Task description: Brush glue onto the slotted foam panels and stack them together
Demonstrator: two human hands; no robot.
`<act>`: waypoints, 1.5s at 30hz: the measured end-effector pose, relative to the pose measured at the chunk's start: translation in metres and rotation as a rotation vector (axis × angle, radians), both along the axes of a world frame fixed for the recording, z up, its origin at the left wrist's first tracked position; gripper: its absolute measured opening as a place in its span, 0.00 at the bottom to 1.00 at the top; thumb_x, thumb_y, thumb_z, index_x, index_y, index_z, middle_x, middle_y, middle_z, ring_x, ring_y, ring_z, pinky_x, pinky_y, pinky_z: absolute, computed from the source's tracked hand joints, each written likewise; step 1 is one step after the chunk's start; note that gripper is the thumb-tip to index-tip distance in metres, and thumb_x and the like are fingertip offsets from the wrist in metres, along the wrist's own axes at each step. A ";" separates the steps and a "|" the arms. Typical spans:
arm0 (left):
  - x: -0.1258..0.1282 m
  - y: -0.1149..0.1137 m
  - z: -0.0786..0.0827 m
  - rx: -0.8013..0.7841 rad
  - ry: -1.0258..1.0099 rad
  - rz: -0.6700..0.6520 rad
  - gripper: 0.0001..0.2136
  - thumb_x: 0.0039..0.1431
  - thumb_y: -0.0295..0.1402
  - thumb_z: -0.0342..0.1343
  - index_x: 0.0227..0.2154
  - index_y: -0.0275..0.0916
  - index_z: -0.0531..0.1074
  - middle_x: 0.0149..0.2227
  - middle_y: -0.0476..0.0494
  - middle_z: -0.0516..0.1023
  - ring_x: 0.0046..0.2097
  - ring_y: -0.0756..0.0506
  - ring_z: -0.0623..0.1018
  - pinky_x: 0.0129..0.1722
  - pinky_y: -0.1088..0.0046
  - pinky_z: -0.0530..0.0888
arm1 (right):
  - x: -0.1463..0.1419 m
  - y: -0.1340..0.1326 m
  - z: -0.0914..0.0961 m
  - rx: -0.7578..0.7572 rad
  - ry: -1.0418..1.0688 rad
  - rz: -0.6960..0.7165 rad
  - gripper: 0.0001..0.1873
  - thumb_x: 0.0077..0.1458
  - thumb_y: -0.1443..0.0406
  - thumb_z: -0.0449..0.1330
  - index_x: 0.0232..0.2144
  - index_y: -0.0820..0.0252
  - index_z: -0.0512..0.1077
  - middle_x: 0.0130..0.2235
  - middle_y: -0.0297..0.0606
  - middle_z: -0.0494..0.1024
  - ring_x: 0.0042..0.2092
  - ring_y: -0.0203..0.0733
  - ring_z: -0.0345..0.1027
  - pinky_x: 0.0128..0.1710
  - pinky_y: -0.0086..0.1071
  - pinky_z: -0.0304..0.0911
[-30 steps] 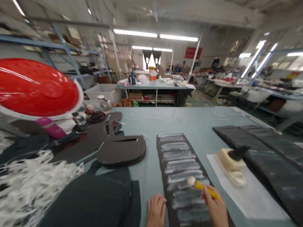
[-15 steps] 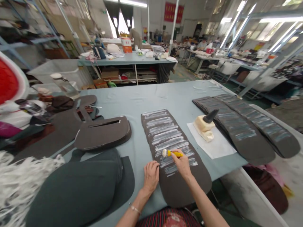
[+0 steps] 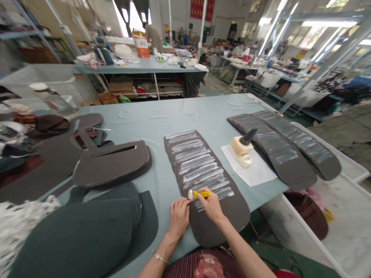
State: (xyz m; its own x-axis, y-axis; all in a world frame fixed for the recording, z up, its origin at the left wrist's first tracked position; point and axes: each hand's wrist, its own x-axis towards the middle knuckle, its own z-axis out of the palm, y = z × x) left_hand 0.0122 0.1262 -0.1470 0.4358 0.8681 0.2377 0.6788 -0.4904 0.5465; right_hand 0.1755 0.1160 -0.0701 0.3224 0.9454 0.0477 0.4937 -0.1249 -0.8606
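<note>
A long dark grey panel (image 3: 223, 222) with a rounded near end lies in front of me, apparently on others like it. White, wet-looking streaks cross most of its surface. My right hand (image 3: 213, 207) is closed around the yellow handle of a brush (image 3: 193, 194); the pale bristles touch the panel close to its left edge. My left hand (image 3: 179, 217) is at that same edge, fingers together and bent, gripping the panel's side just below the bristles. To the right, a cream container with a black cone-shaped top (image 3: 242, 146) stands on a white sheet (image 3: 255, 175).
Stacks of similar streaked panels (image 3: 301, 168) lie at the table's right edge. On the left are dark slotted pieces (image 3: 113, 164), a large dark green padded piece (image 3: 78, 231) and white scraps (image 3: 17, 227). A person (image 3: 153, 38) stands behind the far table (image 3: 139, 67).
My right hand has drawn the brush left and slightly toward me, to the panel's left edge. The left hand stays at the edge. The whole view has shifted, moving the scene leftward.
</note>
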 end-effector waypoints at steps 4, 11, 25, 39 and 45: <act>0.001 -0.001 -0.004 0.040 0.044 -0.010 0.11 0.60 0.29 0.46 0.43 0.41 0.70 0.47 0.42 0.75 0.53 0.43 0.69 0.53 0.60 0.62 | 0.028 0.000 -0.007 -0.033 -0.081 -0.011 0.13 0.54 0.57 0.52 0.30 0.58 0.72 0.26 0.32 0.72 0.28 0.35 0.64 0.31 0.27 0.57; 0.002 0.000 -0.002 0.016 0.035 0.010 0.10 0.59 0.30 0.46 0.42 0.42 0.70 0.47 0.42 0.74 0.55 0.42 0.67 0.53 0.59 0.62 | 0.147 -0.003 -0.024 -0.075 -0.283 -0.360 0.18 0.51 0.52 0.51 0.30 0.59 0.72 0.24 0.34 0.72 0.25 0.37 0.62 0.29 0.29 0.56; 0.014 0.000 0.005 -0.065 -0.085 0.152 0.10 0.57 0.31 0.48 0.42 0.39 0.66 0.45 0.42 0.70 0.51 0.43 0.68 0.51 0.61 0.64 | 0.063 0.009 -0.002 0.041 -0.241 -0.284 0.18 0.56 0.52 0.50 0.31 0.59 0.70 0.27 0.34 0.73 0.27 0.36 0.63 0.31 0.28 0.56; 0.013 0.032 0.009 -0.201 -0.139 0.202 0.10 0.60 0.32 0.43 0.33 0.42 0.69 0.36 0.46 0.73 0.42 0.46 0.73 0.45 0.65 0.67 | 0.144 0.033 -0.017 0.057 -0.430 -0.384 0.18 0.54 0.51 0.50 0.30 0.58 0.70 0.25 0.34 0.73 0.25 0.38 0.65 0.29 0.30 0.58; 0.026 0.080 0.013 -0.317 0.032 0.538 0.17 0.57 0.35 0.46 0.48 0.34 0.65 0.46 0.34 0.70 0.50 0.40 0.71 0.47 0.62 0.67 | 0.160 0.065 -0.030 -0.093 -0.590 -0.137 0.18 0.60 0.60 0.45 0.46 0.56 0.69 0.41 0.41 0.76 0.41 0.43 0.70 0.40 0.32 0.60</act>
State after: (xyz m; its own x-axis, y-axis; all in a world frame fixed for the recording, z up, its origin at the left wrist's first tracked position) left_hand 0.0382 0.2066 -0.1343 -0.0793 0.9941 -0.0734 0.8043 0.1073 0.5844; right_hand 0.3360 0.1812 -0.0996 0.3855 0.9062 0.1738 0.8577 -0.2824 -0.4297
